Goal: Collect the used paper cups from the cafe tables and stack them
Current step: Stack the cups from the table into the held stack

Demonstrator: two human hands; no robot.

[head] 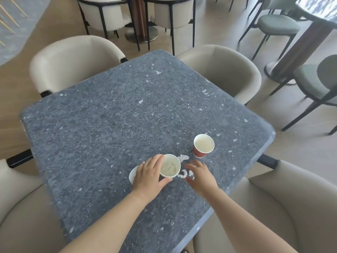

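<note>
**White cup in hand, paper scraps loose beside it**

The white cup [173, 164] stands upright near the front edge of the counter [109, 125], with what looks like crumpled paper inside. The left grip [150, 175] is clamped on it: fingers curl over the far rim and the thumb presses the near side. A second cup [132, 177] sits just left of it, mostly hidden under that wrist, with only part of its white rim showing. Torn paper scraps [183, 157] lie on the counter just right of the white cup. A red cup [203, 146] stands upright further back and to the right, apart from the rest.

The thin wall could buckle if the left grip squeezes harder, and a crushed rim would not nest cleanly. Lifting with the forearm this low could tip the hidden cup. The paper inside would probably keep another cup from seating fully.

The right grip [201, 175] holds nothing. Its fingers are spread apart, palm down, low over the nearer scraps. Both forearms reach in from the near edge and angle toward each other. Pale chairs [228, 70] ring the counter.
</note>
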